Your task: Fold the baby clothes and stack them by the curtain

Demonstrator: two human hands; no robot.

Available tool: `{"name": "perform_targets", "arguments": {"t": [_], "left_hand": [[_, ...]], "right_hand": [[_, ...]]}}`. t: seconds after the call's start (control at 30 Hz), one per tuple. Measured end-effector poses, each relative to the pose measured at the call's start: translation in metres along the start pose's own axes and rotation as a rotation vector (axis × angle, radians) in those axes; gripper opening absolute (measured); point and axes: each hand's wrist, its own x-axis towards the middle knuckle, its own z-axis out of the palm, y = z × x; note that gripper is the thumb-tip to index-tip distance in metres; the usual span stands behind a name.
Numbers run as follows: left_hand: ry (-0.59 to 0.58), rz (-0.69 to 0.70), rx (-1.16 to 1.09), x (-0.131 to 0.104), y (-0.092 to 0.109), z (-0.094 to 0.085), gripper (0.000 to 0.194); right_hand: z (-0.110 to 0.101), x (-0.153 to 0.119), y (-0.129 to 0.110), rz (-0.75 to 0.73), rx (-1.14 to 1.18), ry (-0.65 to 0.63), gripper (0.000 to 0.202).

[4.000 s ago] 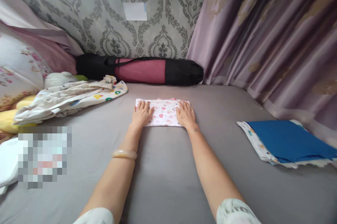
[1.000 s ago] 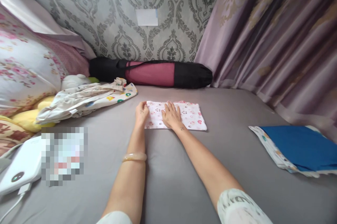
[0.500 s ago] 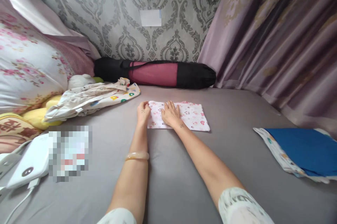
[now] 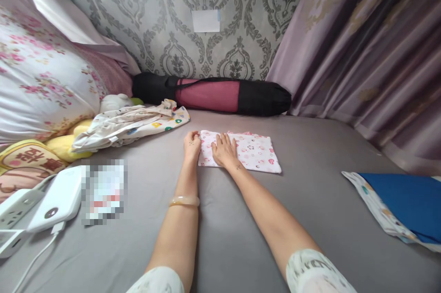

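We see 2 bare hands at work on a folded white cloth (image 4: 257, 151) with pink and red prints, lying flat on the grey sheet (image 4: 241, 247) just in front of the person. The right hand (image 4: 224, 150) is spread palm down over the cloth, left of its middle, fingers extended. The left hand (image 4: 192, 144) has its fingers curled at the cloth's left edge — we cannot tell whether they pinch it. A pale bangle (image 4: 184, 200) circles the left forearm.

Beyond the cloth, we find a long black and dark-pink bag (image 4: 206, 95) lying along the patterned wall (image 4: 155, 22). To the left lie a crumpled cream garment (image 4: 129, 127), a yellow plush item (image 4: 65, 146) and, nearer, a white power bank (image 4: 58, 201) with a cable (image 4: 36, 256) plugged in; beside it, we see a pixelated object (image 4: 105, 192). Well apart on the right rests a folded blue cloth (image 4: 408, 203), with printed white fabric showing beneath — all on the same sheet.
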Motion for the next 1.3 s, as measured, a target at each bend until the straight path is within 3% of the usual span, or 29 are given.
{"name": "perform_targets", "arguments": {"t": [0.3,0.53,0.77,0.97,1.17,1.3], "left_hand": [[0.030,-0.029,-0.061,0.001,0.002,0.000,0.031],[0.037,-0.051,-0.053,0.002,0.003,-0.001,0.030],[0.074,-0.040,-0.085,0.004,0.000,0.000,0.028],[0.125,-0.032,-0.093,0.007,-0.003,-0.006,0.024],[0.121,-0.030,-0.065,0.006,-0.002,-0.007,0.026],[0.116,-0.012,-0.065,0.003,0.000,-0.007,0.026]], "right_hand": [[0.003,0.007,-0.028,-0.080,0.012,0.001,0.056],[0.013,0.005,-0.025,-0.076,0.006,0.043,0.055],[0.004,0.013,-0.032,-0.067,-0.023,-0.020,0.056],[0.003,0.022,-0.045,-0.194,-0.035,-0.051,0.056],[0.018,0.018,-0.043,-0.210,-0.024,0.024,0.055],[0.015,0.017,-0.042,-0.213,0.000,0.044,0.054]]}}
